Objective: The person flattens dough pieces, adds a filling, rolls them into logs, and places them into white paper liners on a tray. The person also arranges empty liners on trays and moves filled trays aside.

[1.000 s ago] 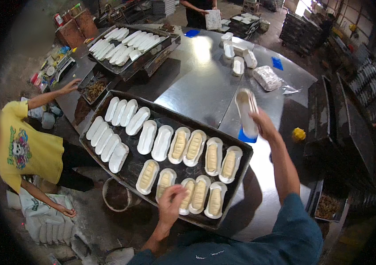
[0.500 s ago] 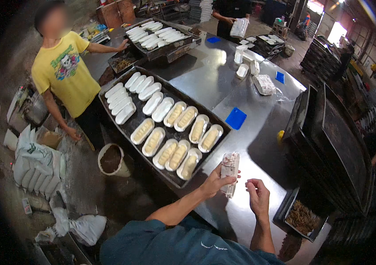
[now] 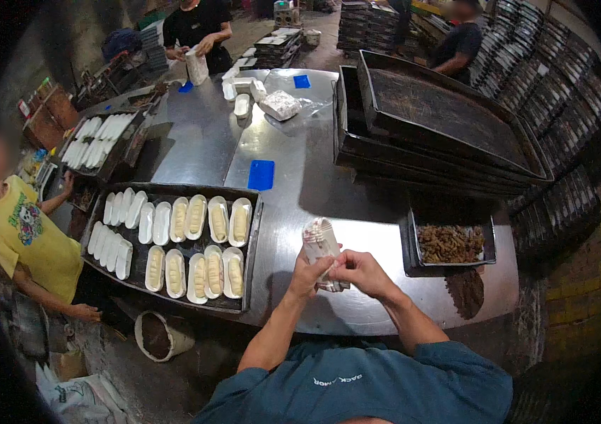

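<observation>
In front of me, my left hand is wrapped around a stack of long oval paper baking cups, white with reddish marks, held upright over the steel table. My right hand is closed in a pinch at the right edge of that stack, its fingertips against the paper. To the left lies a dark baking tray. Its right part holds several paper cups with pale, ridged dough pieces in them; the white cups at its left show no dough.
A pan of brown shredded filling sits at right on the steel table. Large dark trays are stacked behind it. A blue scraper lies mid-table. A co-worker in yellow stands left; another person works across.
My view has swung to the right. My right hand, apart from the cup stack before, has come in and pinches its edge. The stack stays in my left hand.
</observation>
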The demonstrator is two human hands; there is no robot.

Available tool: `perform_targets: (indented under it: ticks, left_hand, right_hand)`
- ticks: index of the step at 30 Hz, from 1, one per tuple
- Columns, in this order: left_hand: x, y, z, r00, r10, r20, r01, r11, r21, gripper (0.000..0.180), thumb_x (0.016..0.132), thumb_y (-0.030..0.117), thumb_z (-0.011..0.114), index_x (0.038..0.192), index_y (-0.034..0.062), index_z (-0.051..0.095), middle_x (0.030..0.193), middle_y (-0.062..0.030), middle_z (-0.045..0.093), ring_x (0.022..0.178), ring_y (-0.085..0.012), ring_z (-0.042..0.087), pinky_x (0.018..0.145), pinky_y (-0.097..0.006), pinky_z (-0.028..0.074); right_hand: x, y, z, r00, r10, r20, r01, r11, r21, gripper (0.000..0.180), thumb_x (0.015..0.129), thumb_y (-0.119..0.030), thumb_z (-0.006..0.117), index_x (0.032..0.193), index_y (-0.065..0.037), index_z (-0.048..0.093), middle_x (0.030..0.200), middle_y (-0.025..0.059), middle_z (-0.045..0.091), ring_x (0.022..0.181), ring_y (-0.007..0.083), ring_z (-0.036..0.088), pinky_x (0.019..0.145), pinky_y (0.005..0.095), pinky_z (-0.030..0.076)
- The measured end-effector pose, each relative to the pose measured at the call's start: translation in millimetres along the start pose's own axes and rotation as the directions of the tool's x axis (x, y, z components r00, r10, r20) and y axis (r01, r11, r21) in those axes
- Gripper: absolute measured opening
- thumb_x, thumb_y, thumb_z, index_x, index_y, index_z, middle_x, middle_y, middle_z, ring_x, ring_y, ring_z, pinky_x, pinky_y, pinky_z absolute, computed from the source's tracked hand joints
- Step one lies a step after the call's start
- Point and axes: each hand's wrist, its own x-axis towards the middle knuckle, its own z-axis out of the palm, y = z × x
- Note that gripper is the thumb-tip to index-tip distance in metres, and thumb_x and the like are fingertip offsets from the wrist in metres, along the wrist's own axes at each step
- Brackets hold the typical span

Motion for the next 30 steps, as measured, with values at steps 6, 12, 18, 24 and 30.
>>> perform_targets:
  ticks: [6, 12, 18, 24, 30]
  left_hand:
    - [18.6, -0.2, -2.7, 0.999, -0.005, -0.045, -0.003, 0.983, -0.186, 0.052, 0.081, 0.018, 0.071, 0.125, 0.0012, 0.048, 0.107, -0.0115, 0.062, 0.092, -0.0199, 0.064, 0.08, -0.034, 0.056]
    - [29.2, 27.2, -6.3, 0.991, 0.109, -0.083, -0.127, 0.958, -0.258, 0.057, 0.082, 0.018, 0.069, 0.129, -0.0006, 0.043, 0.115, -0.0168, 0.059, 0.103, -0.0268, 0.062, 0.089, -0.042, 0.056]
    - [34.0, 21.3, 9.0, 0.963, 0.218, -0.158, -0.253, 0.935, -0.249, 0.052, 0.087, 0.01, 0.064, 0.133, 0.0037, 0.041, 0.123, -0.0167, 0.056, 0.112, -0.0264, 0.058, 0.094, -0.042, 0.053]
    - [79.5, 27.5, 38.7, 0.93, 0.352, -0.108, -0.364, 0.92, -0.142, 0.058, 0.086, 0.007, 0.066, 0.136, 0.0067, 0.039, 0.13, -0.0138, 0.054, 0.121, -0.0233, 0.053, 0.102, -0.037, 0.045]
    - [101.3, 13.4, 81.5, 0.962, 0.269, 0.043, -0.264, 0.959, -0.108, 0.048, 0.085, 0.012, 0.068, 0.128, 0.0042, 0.048, 0.12, -0.0126, 0.059, 0.104, -0.0203, 0.062, 0.087, -0.033, 0.054]
  right_hand:
    - [12.7, -27.1, -28.0, 0.996, -0.038, -0.086, 0.051, 0.987, 0.153, 0.014, 0.086, -0.013, 0.069, 0.079, -0.005, 0.061, 0.073, 0.0018, 0.06, 0.061, 0.0094, 0.056, 0.053, 0.0239, 0.048]
    - [87.5, -175.1, -172.6, 0.363, -0.699, -0.616, 0.333, 0.715, -0.615, 0.024, 0.091, -0.025, 0.062, 0.085, -0.002, 0.064, 0.073, 0.0071, 0.062, 0.062, 0.0158, 0.058, 0.057, 0.0308, 0.045]
    - [184.2, -193.9, -207.7, 0.743, -0.574, -0.344, -0.098, 0.415, -0.905, 0.034, 0.091, -0.03, 0.054, 0.088, 0.001, 0.068, 0.086, 0.0241, 0.066, 0.085, 0.0419, 0.064, 0.077, 0.0512, 0.049]
    - [71.9, -108.6, -71.5, 0.65, -0.754, 0.097, 0.558, 0.387, -0.734, 0.015, 0.087, -0.018, 0.06, 0.095, -0.005, 0.064, 0.089, 0.0197, 0.065, 0.082, 0.0352, 0.065, 0.072, 0.0444, 0.052]
    - [27.3, -75.4, -75.6, 0.903, -0.424, -0.069, 0.326, 0.782, -0.531, 0.015, 0.088, -0.011, 0.062, 0.092, 0.003, 0.062, 0.08, 0.0094, 0.067, 0.072, 0.0113, 0.061, 0.066, 0.0296, 0.051]
